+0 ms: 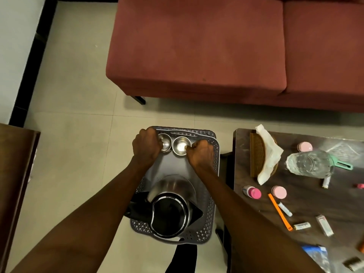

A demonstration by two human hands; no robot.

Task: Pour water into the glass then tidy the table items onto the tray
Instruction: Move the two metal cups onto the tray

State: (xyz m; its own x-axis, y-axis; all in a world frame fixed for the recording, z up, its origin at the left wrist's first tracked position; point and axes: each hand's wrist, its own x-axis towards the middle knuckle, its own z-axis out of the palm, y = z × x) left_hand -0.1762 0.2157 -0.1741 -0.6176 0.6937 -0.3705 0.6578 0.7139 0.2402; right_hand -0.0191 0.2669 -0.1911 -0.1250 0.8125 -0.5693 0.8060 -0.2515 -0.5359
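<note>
Both fists, left hand (pixel 146 147) and right hand (pixel 201 154), clamp the tray (pixel 213 196) at twelve o'clock, apparently steadying the six-o'clock kettle (pixel 171 211).

You won't find any text here that can be read. The small battery (pixel 302 226) near the table's (pixel 307 201) front edge carries a printed label (dark marks on a pale band), but it is too blurred to make out. The white packet (pixel 324 225) beside it shows faint print, equally unreadable.
</note>
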